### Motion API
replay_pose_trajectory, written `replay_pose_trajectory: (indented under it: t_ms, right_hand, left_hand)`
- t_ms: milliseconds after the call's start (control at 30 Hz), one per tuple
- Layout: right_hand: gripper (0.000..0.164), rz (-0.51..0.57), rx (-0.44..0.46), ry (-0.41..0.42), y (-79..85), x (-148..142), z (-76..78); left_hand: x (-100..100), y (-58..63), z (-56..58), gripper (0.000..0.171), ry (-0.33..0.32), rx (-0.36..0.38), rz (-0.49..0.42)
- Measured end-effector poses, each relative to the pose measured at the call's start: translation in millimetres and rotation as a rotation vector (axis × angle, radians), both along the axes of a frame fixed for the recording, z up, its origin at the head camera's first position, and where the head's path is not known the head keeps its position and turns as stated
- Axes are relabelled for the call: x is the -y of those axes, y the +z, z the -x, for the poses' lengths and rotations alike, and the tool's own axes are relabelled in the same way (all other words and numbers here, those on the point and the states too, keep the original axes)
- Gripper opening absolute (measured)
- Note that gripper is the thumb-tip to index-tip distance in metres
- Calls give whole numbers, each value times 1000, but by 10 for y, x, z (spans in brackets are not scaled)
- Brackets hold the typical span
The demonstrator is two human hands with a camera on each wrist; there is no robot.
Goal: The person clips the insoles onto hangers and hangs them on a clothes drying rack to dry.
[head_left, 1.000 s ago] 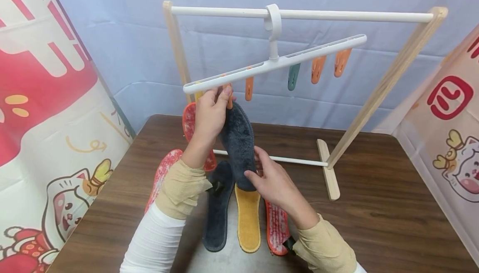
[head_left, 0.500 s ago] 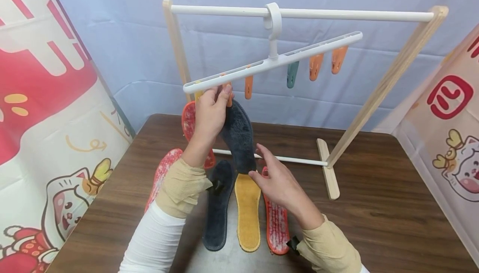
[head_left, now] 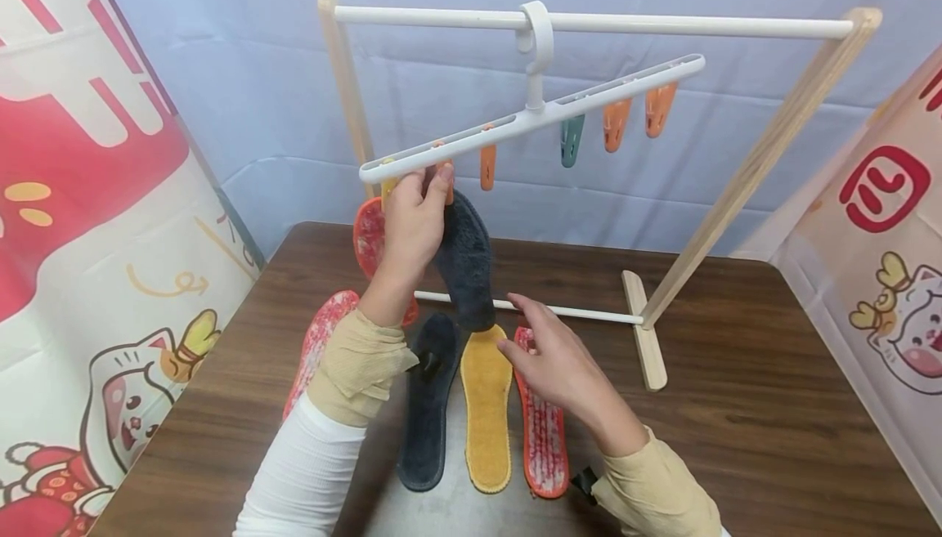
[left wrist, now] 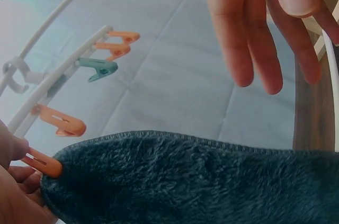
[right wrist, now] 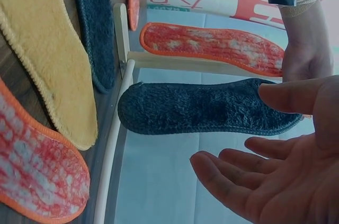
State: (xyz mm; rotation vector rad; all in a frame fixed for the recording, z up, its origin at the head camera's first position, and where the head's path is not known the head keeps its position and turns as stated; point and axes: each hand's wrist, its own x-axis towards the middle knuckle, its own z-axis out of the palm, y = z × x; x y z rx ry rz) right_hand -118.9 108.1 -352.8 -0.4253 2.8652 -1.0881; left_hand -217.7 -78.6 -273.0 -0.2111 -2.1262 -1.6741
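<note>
My left hand (head_left: 414,222) pinches an orange clothespin (left wrist: 45,162) near the low left end of the tilted white hanger (head_left: 456,145). That clothespin's tip overlaps the top end of a dark fuzzy insole (head_left: 469,263), which hangs down from it. My right hand (head_left: 555,357) stands apart from the insole, to its lower right, fingers spread and holding nothing; its palm (right wrist: 296,181) shows in the right wrist view. A red-and-white insole (right wrist: 212,46) hangs at the hanger's left end under a yellow clothespin (head_left: 388,190), partly hidden behind my left hand.
On the table lie another dark insole (head_left: 427,414), a yellow insole (head_left: 488,422) and red-and-white insoles (head_left: 545,447) at either side. The white rod (head_left: 699,27) of a wooden stand (head_left: 751,177) carries the hanger. Further orange clothespins (head_left: 616,124) and a green clothespin (head_left: 571,140) hang unused.
My right hand has let go of the dark insole's lower part and drawn away to the right. The hanger's right end has swung back slightly. My left hand stays at the clothespin.
</note>
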Motion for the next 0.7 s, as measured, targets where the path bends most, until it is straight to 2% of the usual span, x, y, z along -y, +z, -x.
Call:
replay_pose_trajectory:
  t_ms: [333, 567, 700]
  right_hand:
    - [58, -11, -5, -23, -20, -55, -36]
    - [58, -9, -33, -21, -51, -103, -49]
    - [57, -10, -15, -34, -61, -120, -62]
  left_hand:
    - [-15, -6, 1, 46, 20, 25, 13]
    - [-15, -18, -4, 42, 40, -11, 60]
    - [-13, -33, -5, 44, 38, -26, 78]
